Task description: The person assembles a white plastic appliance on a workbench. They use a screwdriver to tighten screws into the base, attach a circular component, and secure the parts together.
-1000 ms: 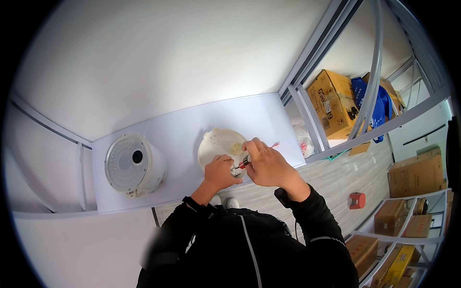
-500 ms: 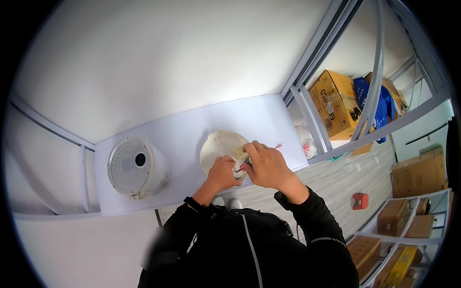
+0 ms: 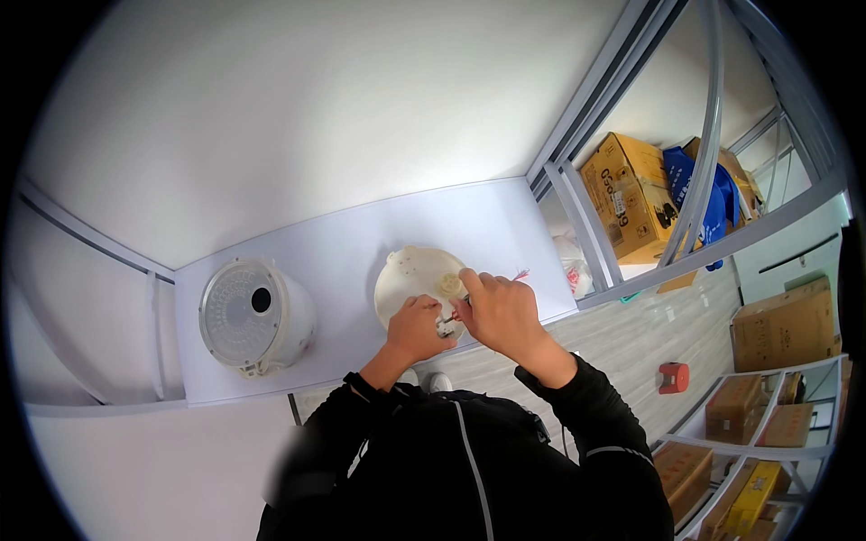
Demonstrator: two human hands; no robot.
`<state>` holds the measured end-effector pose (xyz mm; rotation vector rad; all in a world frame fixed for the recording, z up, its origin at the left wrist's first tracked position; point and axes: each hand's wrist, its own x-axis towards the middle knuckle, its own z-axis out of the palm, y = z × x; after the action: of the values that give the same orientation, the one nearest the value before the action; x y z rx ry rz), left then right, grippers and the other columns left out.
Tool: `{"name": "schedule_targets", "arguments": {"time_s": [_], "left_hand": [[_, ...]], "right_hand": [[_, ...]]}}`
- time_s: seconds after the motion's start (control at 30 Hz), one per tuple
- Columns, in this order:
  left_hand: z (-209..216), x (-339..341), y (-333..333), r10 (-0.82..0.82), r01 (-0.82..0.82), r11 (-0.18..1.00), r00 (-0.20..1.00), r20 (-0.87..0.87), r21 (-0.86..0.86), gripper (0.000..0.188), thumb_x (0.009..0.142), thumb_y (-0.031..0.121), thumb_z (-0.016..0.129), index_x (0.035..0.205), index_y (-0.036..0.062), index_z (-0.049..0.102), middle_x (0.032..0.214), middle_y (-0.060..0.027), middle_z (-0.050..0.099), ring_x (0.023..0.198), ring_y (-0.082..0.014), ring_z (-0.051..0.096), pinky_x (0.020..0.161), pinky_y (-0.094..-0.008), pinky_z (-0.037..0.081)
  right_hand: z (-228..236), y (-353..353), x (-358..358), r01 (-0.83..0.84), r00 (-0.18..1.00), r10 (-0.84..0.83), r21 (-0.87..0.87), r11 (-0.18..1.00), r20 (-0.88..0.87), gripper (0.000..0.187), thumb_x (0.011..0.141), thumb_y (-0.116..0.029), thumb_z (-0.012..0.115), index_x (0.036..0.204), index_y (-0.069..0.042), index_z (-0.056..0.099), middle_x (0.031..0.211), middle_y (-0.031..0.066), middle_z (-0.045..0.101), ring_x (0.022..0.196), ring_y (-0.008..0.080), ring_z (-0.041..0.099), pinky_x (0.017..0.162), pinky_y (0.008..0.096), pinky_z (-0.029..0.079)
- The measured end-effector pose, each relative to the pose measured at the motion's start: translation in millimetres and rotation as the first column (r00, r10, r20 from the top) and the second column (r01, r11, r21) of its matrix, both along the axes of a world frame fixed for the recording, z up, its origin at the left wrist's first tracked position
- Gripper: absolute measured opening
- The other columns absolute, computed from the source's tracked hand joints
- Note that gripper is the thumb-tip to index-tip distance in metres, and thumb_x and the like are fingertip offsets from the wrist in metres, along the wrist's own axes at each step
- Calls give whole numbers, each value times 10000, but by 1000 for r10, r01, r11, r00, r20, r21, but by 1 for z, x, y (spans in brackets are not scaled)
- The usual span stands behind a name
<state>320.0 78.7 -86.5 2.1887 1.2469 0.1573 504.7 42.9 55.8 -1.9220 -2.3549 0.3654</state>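
Observation:
A round, shallow cream-coloured plastic cover (image 3: 397, 281) lies on the pale table in front of me. A small yellowish round piece (image 3: 448, 285) sits inside it, and a small whitish part (image 3: 444, 326) shows between my hands. My left hand (image 3: 418, 328) is closed over the cover's near edge, its thumb beside the whitish part. Closed around a slim tool (image 3: 454, 316), my right hand (image 3: 499, 313) rests over the cover's right side, the tool's thin shaft pointing left toward the whitish part. My fingers hide most of the tool. Pinkish wire ends (image 3: 521, 274) stick out beyond my right hand.
A white drum-shaped appliance body (image 3: 293, 320) with a grey perforated face stands at the table's left. Grey frame posts (image 3: 582, 221) rise at the right, with a yellow-brown carton (image 3: 636, 198) and a blue bag (image 3: 717, 203) beyond. A red stool (image 3: 673, 379) stands on the floor.
Both hands stay at the cover with only slight finger shifts. The right hand has moved slightly up, and the whole view has drifted a little.

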Motion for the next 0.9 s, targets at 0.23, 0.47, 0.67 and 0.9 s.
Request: {"name": "schedule_targets", "arguments": {"time_s": [0.23, 0.47, 0.67, 0.9], "left_hand": [[-5, 3, -2, 21, -20, 998, 1000, -10, 65, 668, 746, 534, 896, 1289, 172, 754, 1396, -38, 668, 1352, -274, 598, 1031, -455, 591], [0, 2, -5, 17, -17, 996, 1000, 2, 93, 713, 758, 564, 884, 1281, 97, 753, 1363, -35, 686, 1324, -263, 624, 1007, -456, 600], [1, 3, -8, 46, -50, 988, 998, 36, 145, 696, 724, 549, 903, 1203, 62, 770, 1323, -41, 712, 1273, -258, 650, 964, -435, 608], [-3, 1, -10, 32, -38, 981, 999, 35, 192, 703, 736, 567, 910, 1202, 59, 771, 1316, -50, 715, 1273, -262, 655, 963, -440, 609]], "right_hand": [[-10, 1, 12, -158, 927, 298, 481, 863, -229, 536, 922, -341, 798, 1313, -49, 578, 814, 98, 647, 712, 319, 719, 582, 430, 555], [-2, 0, 5, 61, 998, -61, 33, 998, 9, 471, 955, -244, 774, 1327, -31, 579, 1015, 169, 645, 858, 356, 711, 650, 444, 552], [-11, 1, 11, -140, 950, 263, 526, 839, -168, 424, 959, -267, 765, 1291, -49, 617, 786, 99, 631, 627, 308, 669, 528, 405, 513], [17, 2, -11, 179, 972, -144, -188, 966, 185, 525, 905, -225, 799, 1345, -45, 576, 1033, 171, 641, 905, 333, 719, 694, 417, 573]]}}
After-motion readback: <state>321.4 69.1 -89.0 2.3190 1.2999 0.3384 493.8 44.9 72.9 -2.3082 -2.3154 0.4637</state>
